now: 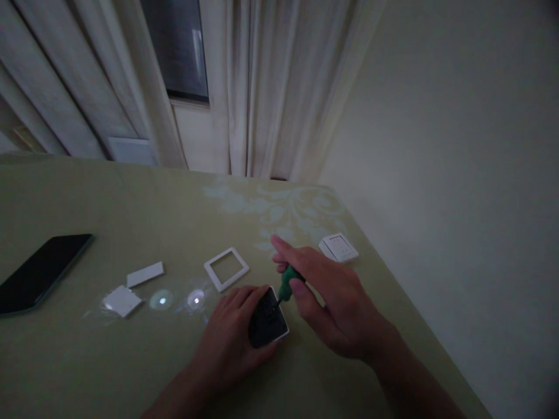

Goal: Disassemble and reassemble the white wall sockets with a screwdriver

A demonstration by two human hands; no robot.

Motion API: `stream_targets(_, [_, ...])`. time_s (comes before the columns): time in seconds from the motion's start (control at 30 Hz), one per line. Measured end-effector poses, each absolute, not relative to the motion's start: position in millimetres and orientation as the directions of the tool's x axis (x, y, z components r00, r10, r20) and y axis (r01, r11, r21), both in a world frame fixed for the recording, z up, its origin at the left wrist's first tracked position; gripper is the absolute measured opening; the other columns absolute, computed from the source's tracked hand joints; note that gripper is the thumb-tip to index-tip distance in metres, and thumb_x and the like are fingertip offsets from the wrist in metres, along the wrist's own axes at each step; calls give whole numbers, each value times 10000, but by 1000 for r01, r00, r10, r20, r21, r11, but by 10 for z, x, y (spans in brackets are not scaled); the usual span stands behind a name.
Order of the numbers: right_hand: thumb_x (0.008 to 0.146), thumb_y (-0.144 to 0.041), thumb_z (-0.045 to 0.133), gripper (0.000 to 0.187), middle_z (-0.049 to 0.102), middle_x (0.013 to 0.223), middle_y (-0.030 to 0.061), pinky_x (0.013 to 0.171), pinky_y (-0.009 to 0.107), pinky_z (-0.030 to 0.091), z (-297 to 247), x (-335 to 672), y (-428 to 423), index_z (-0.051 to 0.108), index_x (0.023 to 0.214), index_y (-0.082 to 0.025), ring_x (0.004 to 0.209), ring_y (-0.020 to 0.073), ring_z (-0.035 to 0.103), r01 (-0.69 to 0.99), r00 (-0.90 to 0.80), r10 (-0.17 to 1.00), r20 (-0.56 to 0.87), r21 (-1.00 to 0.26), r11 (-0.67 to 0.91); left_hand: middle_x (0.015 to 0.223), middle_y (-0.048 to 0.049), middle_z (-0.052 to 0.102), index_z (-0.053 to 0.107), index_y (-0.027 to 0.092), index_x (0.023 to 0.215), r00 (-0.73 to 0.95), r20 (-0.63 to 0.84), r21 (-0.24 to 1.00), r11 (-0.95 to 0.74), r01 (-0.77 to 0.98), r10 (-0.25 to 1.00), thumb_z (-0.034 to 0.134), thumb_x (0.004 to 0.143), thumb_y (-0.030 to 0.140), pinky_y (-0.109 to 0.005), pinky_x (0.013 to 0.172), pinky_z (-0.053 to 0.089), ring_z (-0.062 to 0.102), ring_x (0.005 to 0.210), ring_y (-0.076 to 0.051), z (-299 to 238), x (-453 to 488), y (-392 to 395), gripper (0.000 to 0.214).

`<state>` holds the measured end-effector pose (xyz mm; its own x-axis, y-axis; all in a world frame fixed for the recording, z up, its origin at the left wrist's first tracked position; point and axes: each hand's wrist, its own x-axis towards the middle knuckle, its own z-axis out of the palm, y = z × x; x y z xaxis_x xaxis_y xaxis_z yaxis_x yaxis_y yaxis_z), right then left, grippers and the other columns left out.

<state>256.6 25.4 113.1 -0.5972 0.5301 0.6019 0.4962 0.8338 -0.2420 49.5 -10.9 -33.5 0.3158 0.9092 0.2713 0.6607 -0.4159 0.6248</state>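
My left hand [233,329] grips a small square unit [265,326] with a black face and a white rim, which looks like the back of a wall switch or socket. Its fingers and thumb press on opposite edges. In my right hand [338,302] is a screwdriver [288,282] with a green handle, held between thumb and fingers. The tool slants down, and its dark tip meets the black face near the upper right edge. Whether the tip sits in a screw cannot be made out. A white square frame [211,278] lies just beyond my left hand.
A white socket plate [340,247] lies near the table's right edge, beside the wall [458,174]. To the left are a narrow white strip [145,274], a white square piece in clear wrapping [123,301] and a dark tablet-like slab [41,273]. Curtains [279,87] hang behind the table [144,209].
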Motion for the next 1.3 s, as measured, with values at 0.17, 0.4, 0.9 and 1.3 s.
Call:
stream_targets(0.17, [1116,-318,564,412,748,1035,114,880,412,596,1119,2547,276,642,1451,-92,964,251,697,495,-593,490,639,-190,848,1322,-102,725,580,303,1418,316,284,626,-425,654,905,884,785,394,-598,1017,579,689,1180,-377,-328,493,-113,708])
stream_targets(0.4, [1081,-188,595,337,735,938,45,809,347,596,1067,2583,282,683,1407,-203,843,197,693,484,-527,517,675,-263,835,1336,-106,718,542,308,1459,329,275,631,-428,647,903,879,779,356,-598,1023,572,692,1179,-377,-302,497,-112,760])
stream_targets(0.9, [1088,-244,556,408,795,1170,100,878,359,640,995,2554,350,603,1488,-181,1004,215,769,317,-517,511,687,-401,860,1333,-106,727,586,286,1435,322,277,625,-424,655,905,872,780,365,-588,1020,582,693,1181,-370,-310,494,-119,718])
stream_targets(1.3, [1060,-218,684,277,799,1074,82,817,321,635,1065,2537,289,732,1332,-202,913,193,757,451,-496,526,691,-313,836,1312,-98,744,617,303,1411,303,286,639,-417,646,909,897,750,368,-584,1005,584,706,1153,-374,-305,509,-104,721])
